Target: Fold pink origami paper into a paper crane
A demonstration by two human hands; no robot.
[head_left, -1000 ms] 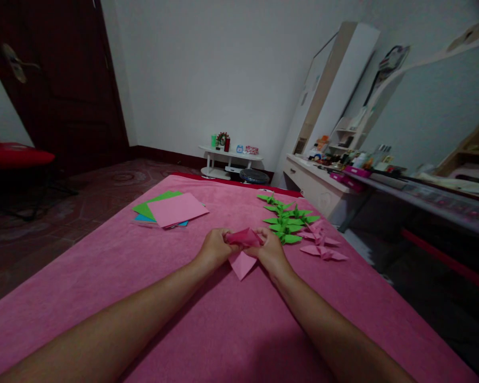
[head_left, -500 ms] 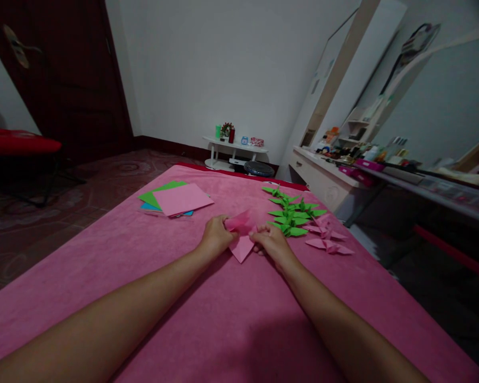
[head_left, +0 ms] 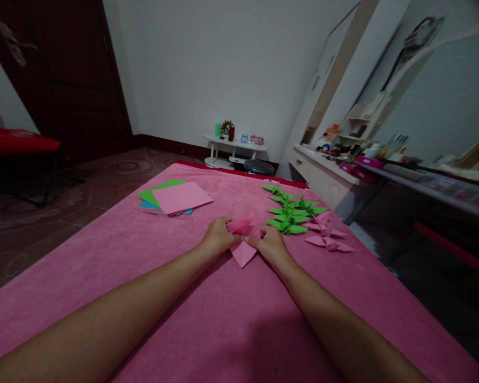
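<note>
A partly folded sheet of pink origami paper (head_left: 242, 254) lies between my hands, its near end a point toward me and its far flap raised. My left hand (head_left: 219, 235) grips the paper's left edge, thumb on top. From the right, my right hand (head_left: 270, 243) pinches the other edge, its thumb pressed near the middle; the fingers beneath are hidden. Several green paper cranes (head_left: 288, 224) stand in rows just beyond my right hand. Pink paper cranes (head_left: 329, 244) sit to the right of them.
A stack of pink, green and blue paper sheets (head_left: 182, 198) lies at the left on the pink cloth-covered surface (head_left: 175, 314). Past the far edge stands a small white table (head_left: 235, 143) with ornaments. A cluttered dressing table (head_left: 323, 170) stands at the right, a red chair (head_left: 19, 141) at the left.
My right thumb has moved inward over the paper, and the right fingers have gone under its edge. The far flap is spread wider, and the near point has shifted slightly toward me.
</note>
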